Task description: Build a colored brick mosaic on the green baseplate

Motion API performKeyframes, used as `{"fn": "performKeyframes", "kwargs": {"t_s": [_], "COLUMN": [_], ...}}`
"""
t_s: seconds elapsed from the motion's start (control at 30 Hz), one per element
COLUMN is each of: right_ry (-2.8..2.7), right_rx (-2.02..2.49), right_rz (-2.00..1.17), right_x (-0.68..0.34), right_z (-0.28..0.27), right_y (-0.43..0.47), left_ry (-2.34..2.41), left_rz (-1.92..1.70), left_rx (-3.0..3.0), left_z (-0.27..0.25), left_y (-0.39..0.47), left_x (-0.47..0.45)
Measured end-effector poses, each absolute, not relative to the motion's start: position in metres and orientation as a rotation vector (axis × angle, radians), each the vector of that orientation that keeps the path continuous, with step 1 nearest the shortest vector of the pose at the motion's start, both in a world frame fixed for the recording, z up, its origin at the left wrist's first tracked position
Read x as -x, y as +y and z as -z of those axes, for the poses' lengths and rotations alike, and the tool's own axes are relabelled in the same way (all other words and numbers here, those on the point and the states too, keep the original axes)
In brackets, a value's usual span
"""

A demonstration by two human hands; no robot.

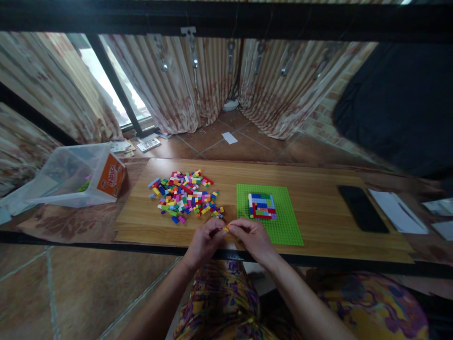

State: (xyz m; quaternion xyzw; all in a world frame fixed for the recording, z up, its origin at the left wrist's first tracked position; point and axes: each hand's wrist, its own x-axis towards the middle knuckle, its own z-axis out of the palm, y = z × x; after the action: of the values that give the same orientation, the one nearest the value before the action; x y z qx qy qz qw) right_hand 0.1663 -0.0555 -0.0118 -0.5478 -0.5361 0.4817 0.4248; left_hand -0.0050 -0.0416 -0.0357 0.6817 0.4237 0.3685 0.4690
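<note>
Near the front edge of the wooden board, my left hand (pixel 206 237) pinches a small yellow toy brick (pixel 225 229). My right hand (pixel 252 234) meets it there, fingertips closed on an orange brick (pixel 229 226) that touches or nearly touches the yellow one; whether they are joined I cannot tell. Just beyond my right hand lies a green baseplate (pixel 283 208), partly covered by that hand. On it stands a low, squarish build of blue, red, white and green bricks (pixel 261 206). A loose heap of many-coloured bricks (pixel 187 196) spreads beyond my left hand.
A clear plastic bin (pixel 76 174) with an orange label rests on its side at the left. Toward the right lie a black phone-like slab (pixel 363 208) and white paper (pixel 398 211). The wooden board (pixel 329 212) lies on a dark-edged table; curtains (pixel 212 85) hang behind.
</note>
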Motion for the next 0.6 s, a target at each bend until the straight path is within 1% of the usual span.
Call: {"fn": "performKeyframes", "kwargs": {"t_s": [0.07,0.2,0.3,0.4,0.6], "right_ry": [-1.347,-1.413,-1.513,-1.628,-1.787], "right_rx": [1.422,1.587,1.66,1.683,1.708], "right_rz": [-1.073,-0.676,-0.487,-0.411,-0.374], "right_x": [-0.178,-0.215,-0.238,-0.247,-0.246], "right_z": [0.009,0.004,0.004,0.008,0.015], "right_y": [-0.054,-0.046,-0.038,-0.03,-0.019], "left_ry": [1.048,1.08,1.085,1.083,1.095], "left_rz": [-0.895,-0.897,-0.907,-0.918,-0.906], "left_rx": [-1.685,-1.691,-1.696,-1.701,-1.695], "left_z": [0.036,0.037,0.036,0.036,0.036], "left_y": [-0.042,-0.043,-0.044,-0.043,-0.043], "left_x": [0.005,0.004,0.003,0.002,0.002]}}
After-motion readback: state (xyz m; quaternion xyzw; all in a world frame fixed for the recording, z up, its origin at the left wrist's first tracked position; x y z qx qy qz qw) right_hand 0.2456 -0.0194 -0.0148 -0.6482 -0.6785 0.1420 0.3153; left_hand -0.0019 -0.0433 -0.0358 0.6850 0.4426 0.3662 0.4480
